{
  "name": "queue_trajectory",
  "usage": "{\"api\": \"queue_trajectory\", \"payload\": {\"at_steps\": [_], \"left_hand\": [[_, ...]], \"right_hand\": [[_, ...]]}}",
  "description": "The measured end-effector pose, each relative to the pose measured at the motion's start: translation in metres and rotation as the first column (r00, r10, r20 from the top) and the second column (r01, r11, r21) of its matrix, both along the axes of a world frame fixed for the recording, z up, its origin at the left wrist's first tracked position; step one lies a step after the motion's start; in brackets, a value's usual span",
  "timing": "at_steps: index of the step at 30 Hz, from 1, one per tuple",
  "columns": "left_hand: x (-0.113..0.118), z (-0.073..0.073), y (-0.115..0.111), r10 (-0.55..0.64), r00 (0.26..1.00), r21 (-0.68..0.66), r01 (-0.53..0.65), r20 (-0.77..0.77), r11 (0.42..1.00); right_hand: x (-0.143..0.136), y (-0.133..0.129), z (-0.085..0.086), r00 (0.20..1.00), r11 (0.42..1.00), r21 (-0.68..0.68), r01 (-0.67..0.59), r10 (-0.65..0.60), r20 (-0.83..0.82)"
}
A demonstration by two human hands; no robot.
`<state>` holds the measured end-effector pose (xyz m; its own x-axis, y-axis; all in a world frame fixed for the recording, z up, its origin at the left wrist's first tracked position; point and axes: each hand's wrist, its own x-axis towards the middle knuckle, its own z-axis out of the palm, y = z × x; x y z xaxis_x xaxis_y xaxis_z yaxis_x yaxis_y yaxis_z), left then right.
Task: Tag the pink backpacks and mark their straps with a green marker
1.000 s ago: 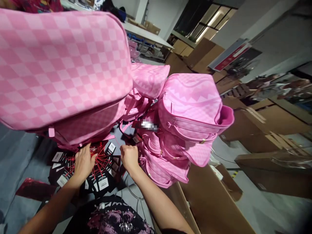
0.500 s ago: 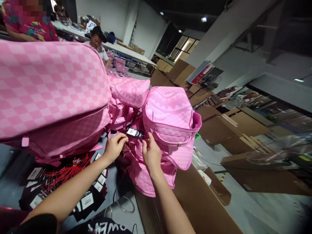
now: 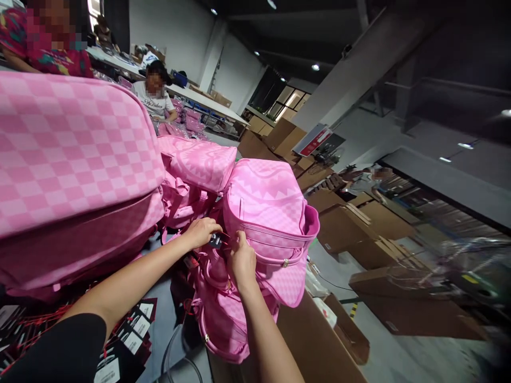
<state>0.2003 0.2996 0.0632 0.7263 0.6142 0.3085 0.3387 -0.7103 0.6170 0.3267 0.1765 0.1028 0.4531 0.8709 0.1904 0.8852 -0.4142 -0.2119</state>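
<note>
My left hand (image 3: 203, 233) is closed in a pinch on a small black hang tag (image 3: 216, 241). Thin red string (image 3: 225, 235) runs from the tag toward my right hand (image 3: 242, 260), whose fingers are pinched together on it. Both hands are at the near left side of a pink checked backpack (image 3: 265, 197) with a jagged-tooth pattern, its top flap facing up. Beneath it are more pink bags (image 3: 223, 324), stacked. Under my left forearm lie many black hang tags (image 3: 130, 340) with white labels and red strings.
A large pink checked bag (image 3: 75, 154) stands at the left, and another pink backpack (image 3: 199, 165) sits behind. Cardboard boxes (image 3: 407, 298) cover the floor at the right. Co-workers (image 3: 154, 98) are at tables in the back. A clear tube (image 3: 171, 346) hangs near the table edge.
My hands have come closer together beside the backpack. The tag has turned, its white label out of sight, and my right fingers have closed. The view has shifted somewhat.
</note>
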Motion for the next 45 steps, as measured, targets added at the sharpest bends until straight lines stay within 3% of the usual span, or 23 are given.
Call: {"api": "queue_trajectory", "payload": {"at_steps": [5, 8, 12, 17, 19, 22, 25, 27, 30, 32, 37, 42, 45], "left_hand": [[0.01, -0.002, 0.009, -0.14, 0.989, -0.055, 0.143, 0.052, 0.988], [0.021, -0.002, 0.014, -0.221, 0.97, -0.136, 0.233, 0.099, 0.963], [0.032, 0.001, 0.018, -0.301, 0.944, -0.269, 0.327, 0.136, 0.906], [0.023, -0.002, 0.016, -0.307, 0.939, -0.367, 0.342, 0.152, 0.865], [0.014, -0.006, 0.013, -0.349, 0.921, -0.397, 0.389, 0.171, 0.831], [0.001, -0.011, 0.008, -0.38, 0.889, -0.424, 0.456, 0.255, 0.782], [-0.006, -0.014, 0.005, -0.316, 0.905, -0.392, 0.41, 0.283, 0.823], [-0.007, -0.015, 0.002, -0.311, 0.911, -0.362, 0.395, 0.27, 0.844], [-0.005, -0.018, -0.003, -0.377, 0.892, -0.301, 0.442, 0.249, 0.845], [-0.002, -0.024, -0.007, -0.356, 0.894, -0.235, 0.421, 0.273, 0.876], [0.01, -0.033, -0.01, -0.124, 0.873, -0.193, 0.24, 0.472, 0.952], [0.016, -0.025, -0.008, 0.01, 0.842, -0.162, 0.093, 0.54, 0.982], [0.014, -0.015, -0.012, 0.013, 0.854, 0.067, -0.056, 0.52, 0.996]], "right_hand": [[0.009, -0.006, -0.028, 1.0, 0.975, 0.222, -0.002, 0.005, -0.016], [0.01, -0.01, -0.034, 0.992, 0.986, 0.167, 0.021, -0.041, 0.117], [0.004, -0.018, -0.023, 0.945, 0.996, 0.047, 0.082, -0.093, 0.315], [0.0, -0.024, 0.005, 0.891, 0.969, 0.237, -0.066, -0.05, 0.451], [0.005, -0.019, 0.013, 0.914, 0.944, 0.298, -0.145, 0.013, 0.405], [0.014, -0.008, 0.017, 0.976, 0.88, 0.426, -0.209, 0.161, 0.146], [0.021, 0.001, 0.013, 0.935, 0.84, 0.516, -0.169, 0.302, -0.185], [0.025, 0.004, 0.011, 0.892, 0.839, 0.522, -0.153, 0.345, -0.293], [0.031, 0.007, 0.011, 0.862, 0.853, 0.501, -0.145, 0.358, -0.36], [0.035, 0.008, 0.012, 0.837, 0.861, 0.489, -0.142, 0.368, -0.406], [0.043, 0.013, 0.016, 0.812, 0.862, 0.474, -0.18, 0.402, -0.423], [0.044, 0.016, 0.021, 0.732, 0.858, 0.456, -0.237, 0.467, -0.496], [0.046, 0.016, 0.025, 0.73, 0.871, 0.407, -0.275, 0.465, -0.502]]}}
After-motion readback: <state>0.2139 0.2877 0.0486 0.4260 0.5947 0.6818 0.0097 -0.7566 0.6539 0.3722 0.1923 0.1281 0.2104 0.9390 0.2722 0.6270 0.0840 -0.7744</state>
